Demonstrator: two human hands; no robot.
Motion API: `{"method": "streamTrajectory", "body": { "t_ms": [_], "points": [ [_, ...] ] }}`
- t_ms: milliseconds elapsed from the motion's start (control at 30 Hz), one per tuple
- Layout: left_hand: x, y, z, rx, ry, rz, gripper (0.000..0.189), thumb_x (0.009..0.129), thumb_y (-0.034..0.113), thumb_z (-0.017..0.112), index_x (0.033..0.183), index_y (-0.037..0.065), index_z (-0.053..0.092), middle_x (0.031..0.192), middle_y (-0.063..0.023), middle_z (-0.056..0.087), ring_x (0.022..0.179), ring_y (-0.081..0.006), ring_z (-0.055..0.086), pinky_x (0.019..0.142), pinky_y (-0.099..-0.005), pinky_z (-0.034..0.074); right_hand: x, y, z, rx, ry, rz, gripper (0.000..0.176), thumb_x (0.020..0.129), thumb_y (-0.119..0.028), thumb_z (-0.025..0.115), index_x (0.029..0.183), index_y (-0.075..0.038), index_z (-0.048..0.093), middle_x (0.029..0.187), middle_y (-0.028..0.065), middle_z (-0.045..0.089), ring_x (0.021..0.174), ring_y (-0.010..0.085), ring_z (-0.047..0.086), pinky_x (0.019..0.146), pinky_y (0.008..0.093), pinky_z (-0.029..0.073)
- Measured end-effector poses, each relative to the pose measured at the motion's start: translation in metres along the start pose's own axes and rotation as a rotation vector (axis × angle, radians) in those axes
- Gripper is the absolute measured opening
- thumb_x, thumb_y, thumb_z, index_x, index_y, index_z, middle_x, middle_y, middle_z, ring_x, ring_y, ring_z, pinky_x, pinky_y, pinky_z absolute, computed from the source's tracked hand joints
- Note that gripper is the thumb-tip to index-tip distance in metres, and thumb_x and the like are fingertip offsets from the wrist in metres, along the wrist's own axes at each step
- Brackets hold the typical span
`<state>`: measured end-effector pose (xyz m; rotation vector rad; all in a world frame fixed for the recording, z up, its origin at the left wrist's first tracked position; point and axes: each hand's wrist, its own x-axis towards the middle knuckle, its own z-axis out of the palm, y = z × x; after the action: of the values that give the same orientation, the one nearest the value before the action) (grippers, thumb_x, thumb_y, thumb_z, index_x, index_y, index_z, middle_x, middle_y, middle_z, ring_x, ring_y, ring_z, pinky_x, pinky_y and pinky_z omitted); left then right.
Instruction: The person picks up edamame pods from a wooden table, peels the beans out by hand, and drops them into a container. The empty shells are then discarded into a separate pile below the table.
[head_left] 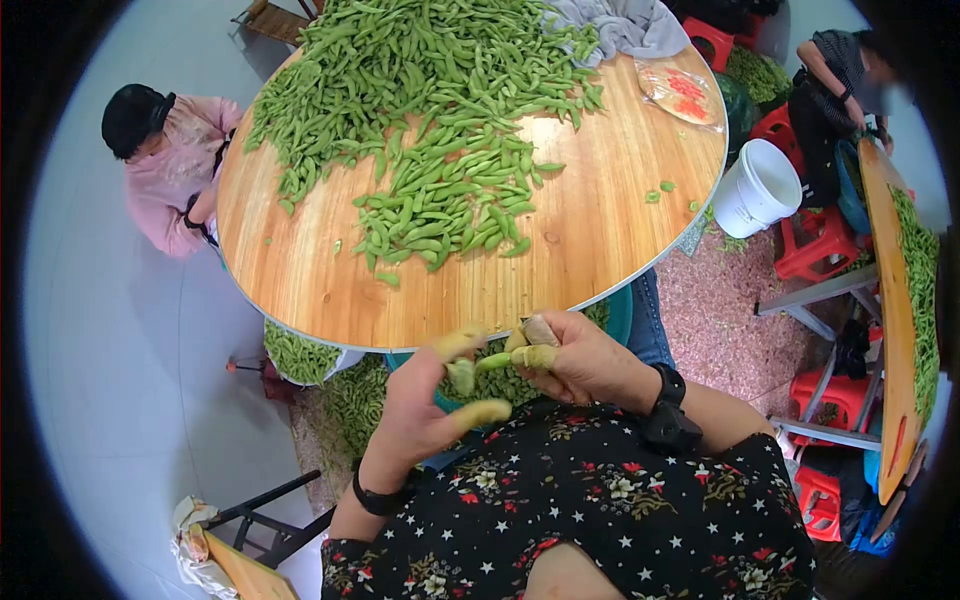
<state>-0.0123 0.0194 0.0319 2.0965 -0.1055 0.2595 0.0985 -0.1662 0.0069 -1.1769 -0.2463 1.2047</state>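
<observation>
My right hand point(570, 355), with a black band at the wrist, pinches a green bean pod point(494, 362) between thumb and fingers in front of my body. Pale yellow coverings show on several fingertips. Just left of the pod, my left hand point(425, 395) has its thumb and fingers apart, slightly blurred. Both hands are past the near edge of a round wooden table point(330, 285). Below them is a teal tub point(620, 315), partly hidden, with green pods or beans in it. A large heap of pods point(400, 80) spreads over the table.
One person point(170, 170) in pink sits at the table's left; another point(840, 90) is at the upper right by a second table point(885, 320). A white bucket point(757, 190), red stools point(820, 245), a grey cloth point(640, 28) and a plastic bag point(680, 93) lie around.
</observation>
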Motion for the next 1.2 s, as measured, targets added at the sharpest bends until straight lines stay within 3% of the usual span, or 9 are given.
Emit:
{"method": "streamTrajectory", "body": {
  "t_ms": [133,267,333,467,633,833,933,1100,1200],
  "points": [
    [0.005,-0.011,0.004,0.424,-0.014,0.303,0.028,0.064,0.000,0.068,0.092,0.001,0.064,0.087,-0.0127,0.062,0.074,-0.0298,0.063,0.065,-0.0358,0.052,0.001,0.004,0.000,0.035,-0.026,0.031,0.021,0.097,-0.025,0.052,0.087,-0.006,0.054,0.061,0.0009,0.052,0.040,0.0063,0.043,0.030,0.0212,0.029],
    [0.004,-0.017,0.007,0.440,0.056,0.240,0.028,0.066,-0.002,0.066,0.093,0.000,0.063,0.084,-0.0122,0.061,0.073,-0.0302,0.063,0.064,-0.0345,0.051,0.001,0.012,-0.007,0.055,-0.098,0.038,0.027,0.100,-0.027,0.045,0.110,-0.003,0.053,0.078,0.0071,0.058,0.044,0.0090,0.048,0.037,0.0216,0.041],
    [0.000,-0.029,0.005,0.268,0.053,0.039,0.021,0.082,0.003,0.062,0.103,-0.001,0.064,0.083,-0.0114,0.064,0.075,-0.0226,0.064,0.066,-0.0280,0.049,-0.002,0.018,-0.001,-0.100,-0.119,-0.054,0.038,0.102,-0.026,0.039,0.130,-0.001,0.043,0.093,0.0122,0.063,0.054,0.0151,0.060,0.048,0.0239,0.051],
    [0.004,-0.028,0.013,-0.061,0.066,-0.136,0.020,0.089,0.008,0.055,0.105,-0.002,0.063,0.082,-0.0081,0.065,0.075,-0.0157,0.062,0.068,-0.0263,0.047,-0.010,-0.002,0.002,-0.555,-0.091,-0.160,0.034,0.102,-0.024,0.037,0.127,-0.002,0.044,0.090,0.0098,0.060,0.056,0.0163,0.061,0.046,0.0265,0.049],
    [0.010,-0.034,0.030,-0.328,0.087,-0.231,0.021,0.090,0.007,0.051,0.106,-0.001,0.063,0.083,-0.0056,0.064,0.077,-0.0124,0.060,0.069,-0.0272,0.047,-0.002,0.002,0.000,-0.324,-0.047,-0.155,0.026,0.101,-0.023,0.040,0.115,-0.002,0.047,0.085,0.0065,0.059,0.051,0.0118,0.056,0.042,0.0260,0.043],
    [0.016,-0.035,0.020,0.279,0.035,0.120,0.021,0.094,0.011,0.053,0.107,-0.001,0.063,0.079,-0.0038,0.061,0.070,-0.0084,0.055,0.063,-0.0253,0.045,0.002,0.005,-0.005,-0.308,-0.014,-0.229,0.024,0.100,-0.021,0.043,0.111,-0.002,0.052,0.083,0.0035,0.060,0.051,0.0091,0.056,0.044,0.0233,0.042],
    [0.013,-0.036,0.025,-0.084,0.022,-0.125,0.023,0.095,0.013,0.054,0.112,-0.001,0.063,0.076,-0.0044,0.061,0.065,-0.0097,0.054,0.059,-0.0254,0.044,0.002,0.005,-0.003,-0.295,0.005,-0.274,0.026,0.100,-0.019,0.044,0.119,-0.002,0.050,0.089,0.0053,0.062,0.053,0.0089,0.058,0.043,0.0201,0.042],
    [0.016,-0.036,0.025,-0.077,0.041,-0.086,0.026,0.095,0.013,0.054,0.115,-0.001,0.062,0.074,-0.0045,0.062,0.062,-0.0107,0.055,0.058,-0.0251,0.044,0.000,-0.001,-0.002,-0.126,-0.044,-0.171,0.031,0.100,-0.016,0.044,0.127,-0.002,0.046,0.091,0.0071,0.063,0.052,0.0090,0.057,0.041,0.0183,0.041],
    [0.017,-0.035,0.025,-0.011,0.061,0.001,0.027,0.095,0.015,0.055,0.116,-0.001,0.062,0.075,-0.0042,0.062,0.062,-0.0102,0.055,0.058,-0.0252,0.044,0.002,0.001,-0.001,-0.094,-0.029,-0.190,0.023,0.100,-0.019,0.044,0.116,-0.003,0.048,0.085,0.0050,0.060,0.049,0.0090,0.053,0.043,0.0204,0.041]
  ]
}}
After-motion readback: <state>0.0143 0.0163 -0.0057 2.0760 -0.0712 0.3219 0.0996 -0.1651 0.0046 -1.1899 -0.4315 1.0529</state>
